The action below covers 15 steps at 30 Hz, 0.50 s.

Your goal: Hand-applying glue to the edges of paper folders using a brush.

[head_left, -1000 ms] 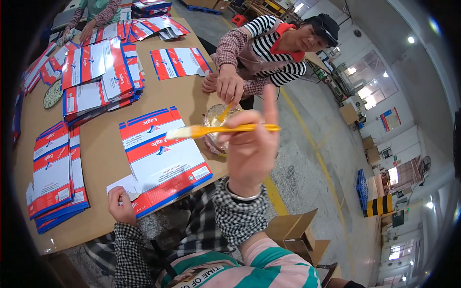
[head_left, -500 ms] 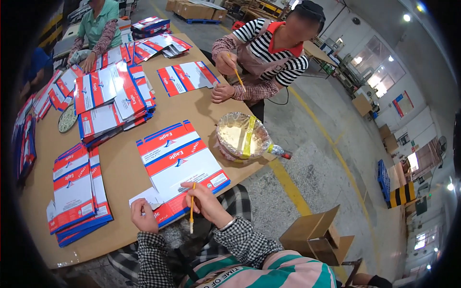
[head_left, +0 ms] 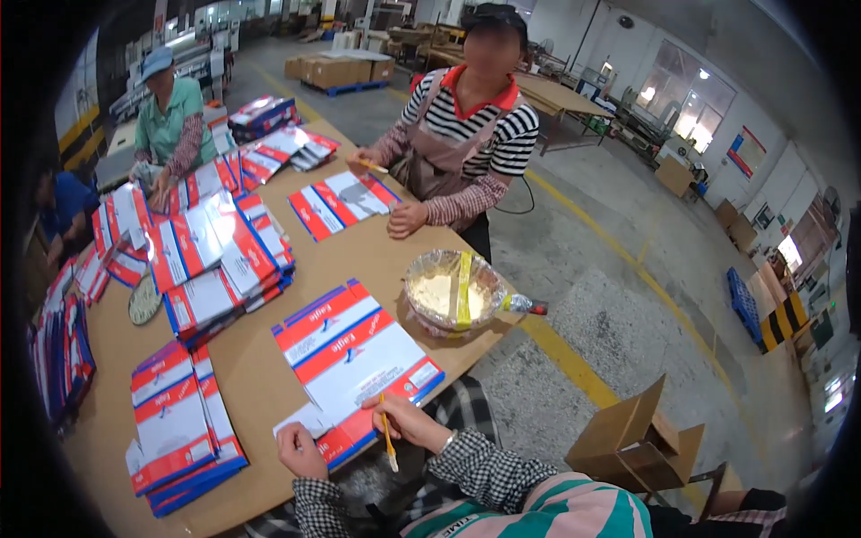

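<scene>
In front of me a flat printed carton in red, white and blue lies at the table's near edge. My left hand is closed at its near left corner, fingers curled on the edge of a small white flap. Across the carton's near right part, my right hand grips a thin brush with a yellow handle. Its pale bristles point down, just off the carton's near edge. Beyond the carton, at the table's right corner, stands a plastic-lined bowl of cream-coloured paste with yellow tape across it.
Stacked flat cartons stand on the table, one pile at left and a taller pile behind. A co-worker opposite bends over another flat carton; another person works far left. An open cardboard box sits at lower right.
My view has tilted up, so the table appears lower. Both my hands keep nearly the same hold at the carton. The co-worker opposite has lowered a raised brush toward the flat carton there.
</scene>
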Each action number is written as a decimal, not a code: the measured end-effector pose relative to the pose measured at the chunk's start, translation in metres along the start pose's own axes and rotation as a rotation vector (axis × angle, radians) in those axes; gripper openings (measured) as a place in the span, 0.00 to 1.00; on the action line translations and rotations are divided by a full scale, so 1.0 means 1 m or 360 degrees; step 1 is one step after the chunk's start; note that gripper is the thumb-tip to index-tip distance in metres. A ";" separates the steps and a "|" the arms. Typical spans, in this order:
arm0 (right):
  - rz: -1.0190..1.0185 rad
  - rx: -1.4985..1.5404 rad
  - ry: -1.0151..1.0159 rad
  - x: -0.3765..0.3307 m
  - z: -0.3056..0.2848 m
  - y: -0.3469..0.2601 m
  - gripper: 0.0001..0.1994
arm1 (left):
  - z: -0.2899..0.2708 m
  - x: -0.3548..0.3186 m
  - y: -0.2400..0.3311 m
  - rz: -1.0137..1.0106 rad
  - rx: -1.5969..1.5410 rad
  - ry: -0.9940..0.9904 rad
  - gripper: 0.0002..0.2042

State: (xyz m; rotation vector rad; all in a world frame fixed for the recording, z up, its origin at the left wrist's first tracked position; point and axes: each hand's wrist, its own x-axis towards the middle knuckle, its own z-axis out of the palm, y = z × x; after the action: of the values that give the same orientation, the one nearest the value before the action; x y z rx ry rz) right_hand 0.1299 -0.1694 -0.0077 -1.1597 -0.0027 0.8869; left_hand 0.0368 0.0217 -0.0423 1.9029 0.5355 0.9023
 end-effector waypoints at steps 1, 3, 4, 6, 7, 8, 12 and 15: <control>-0.0011 -0.0011 0.0004 0.000 -0.001 0.002 0.15 | 0.001 -0.002 -0.002 -0.0024 0.0001 -0.0019 0.02; -0.0014 -0.0050 -0.0010 0.001 -0.003 0.002 0.15 | 0.001 -0.002 -0.004 -0.0061 0.0020 -0.0041 0.02; -0.0020 -0.0061 -0.0020 0.001 -0.003 0.002 0.15 | 0.001 0.000 -0.004 -0.0063 0.0029 -0.0044 0.02; 0.0004 -0.0053 -0.0001 0.003 -0.001 -0.005 0.14 | 0.004 0.003 0.000 0.0008 0.0042 0.0006 0.02; -0.0053 -0.0058 -0.0041 0.004 -0.001 -0.004 0.14 | 0.002 0.005 0.005 -0.0028 0.0079 -0.0014 0.02; -0.0075 -0.0051 -0.0043 0.003 -0.003 -0.007 0.14 | 0.005 0.008 0.009 -0.0029 0.0035 -0.0012 0.02; -0.0042 -0.0048 -0.0054 0.001 -0.003 -0.012 0.16 | 0.008 0.007 0.004 -0.0101 0.0011 -0.0034 0.03; -0.0023 -0.0005 -0.0044 -0.007 -0.003 -0.029 0.15 | 0.013 0.008 0.006 -0.0081 -0.0025 -0.0025 0.03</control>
State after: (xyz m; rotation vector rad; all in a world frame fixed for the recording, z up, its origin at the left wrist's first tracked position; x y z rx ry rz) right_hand 0.1445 -0.1790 0.0167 -1.1489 -0.0349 0.8904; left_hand 0.0521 0.0171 -0.0380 1.8725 0.5635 0.8557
